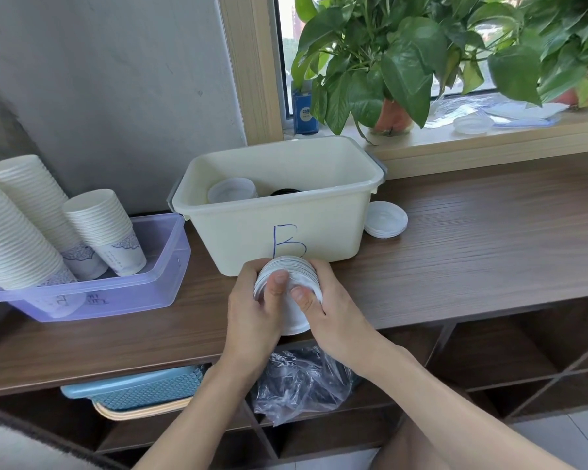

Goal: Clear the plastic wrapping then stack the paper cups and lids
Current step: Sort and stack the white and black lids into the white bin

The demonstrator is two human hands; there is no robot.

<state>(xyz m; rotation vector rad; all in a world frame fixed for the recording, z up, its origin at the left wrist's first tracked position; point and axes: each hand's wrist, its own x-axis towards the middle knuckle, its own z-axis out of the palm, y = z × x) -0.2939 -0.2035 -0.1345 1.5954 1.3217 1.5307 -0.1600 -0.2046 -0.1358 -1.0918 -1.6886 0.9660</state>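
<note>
Both hands hold a stack of white round lids on its side just above the dark wood-grain bench. It sits right in front of the cream plastic bin, which is marked with a blue "B". The left hand curls round the stack's left edge, with its thumb pressed on the near face. The right hand curls round the right edge, and its thumb lies on the same face beside the other thumb. Each grip is clamped on the stack, which lies between the two palms. The stack's ridged rims show above the fingers, and the nearest lid's rim shows below the thumbs.

Inside the cream bin are more white lids and a black round lid. A small pile of white lids lies on the bench just beside the bin's right wall. At the left, a translucent purple plastic tub holds leaning stacks of white paper cups. Crumpled clear plastic wrapping lies on the shelf under the bench, below the hands.
</note>
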